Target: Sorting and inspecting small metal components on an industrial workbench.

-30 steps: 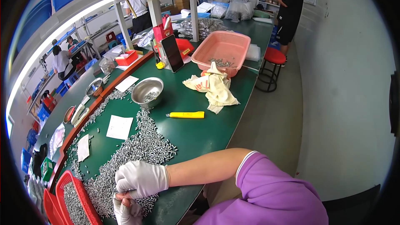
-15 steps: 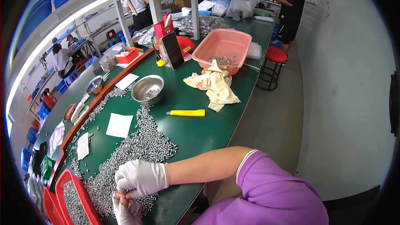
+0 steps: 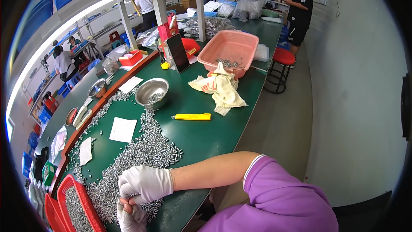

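Both my hands wear white gloves with some fingertips bare, and they meet over a heap of small silvery metal pins (image 3: 146,152) on the green table. My right hand (image 3: 146,183) reaches in from the right, its fingers bent and pinched together. Just below it, at the lower edge, my left hand (image 3: 131,220) is closed too, with its fingertips against those of the right. Whatever sits between the fingertips is too small or hidden to make out. Beside my left hand stands a red basket (image 3: 88,202) filled with the same kind of pins.
Farther up the table are a steel bowl (image 3: 148,87), a yellow utility knife (image 3: 192,117), a cream cloth (image 3: 225,92), a pink basket (image 3: 227,47) and a propped phone (image 3: 178,53). Paper slips (image 3: 123,129) lie by the pins. A red stool (image 3: 284,56) and a standing person (image 3: 299,13) are beyond the table's right edge.
My hands stay almost in place, fingertips still together; the left has shifted very slightly. In the background, the standing person by the stool has turned the head and moved a little.
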### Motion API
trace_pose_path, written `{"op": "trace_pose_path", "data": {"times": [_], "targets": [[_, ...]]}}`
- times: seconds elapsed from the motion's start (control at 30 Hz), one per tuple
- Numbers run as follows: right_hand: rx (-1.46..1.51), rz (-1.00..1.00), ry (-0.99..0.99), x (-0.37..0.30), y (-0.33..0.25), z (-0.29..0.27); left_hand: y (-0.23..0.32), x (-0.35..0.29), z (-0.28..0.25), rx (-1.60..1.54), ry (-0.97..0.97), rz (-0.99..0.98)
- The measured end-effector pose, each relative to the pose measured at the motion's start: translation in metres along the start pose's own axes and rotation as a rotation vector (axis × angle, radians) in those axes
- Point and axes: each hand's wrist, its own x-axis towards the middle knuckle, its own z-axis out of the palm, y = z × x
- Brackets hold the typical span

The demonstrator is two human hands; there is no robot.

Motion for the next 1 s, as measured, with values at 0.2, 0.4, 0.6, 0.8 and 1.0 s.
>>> {"op": "trace_pose_path", "data": {"times": [0.2,0.4,0.6,0.8,1.0], "targets": [[-0.008,0.019,-0.014,0.0,0.001,0.0,0.002,0.001,0.0,-0.018,-0.061,0.002],[0.001,0.032,-0.018,-0.001,0.002,0.0,0.013,0.0,0.027,0.045,0.1,-0.055],[0.005,0.042,-0.031,0.0,0.001,0.0,0.009,0.0,0.017,0.03,0.05,-0.044],[-0.01,0.01,-0.02,0.0,0.002,0.001,0.01,-0.001,0.024,0.081,0.121,-0.073],[-0.011,-0.051,0.02,0.002,-0.002,-0.001,0.006,0.0,0.011,0.104,0.08,-0.084]]}}
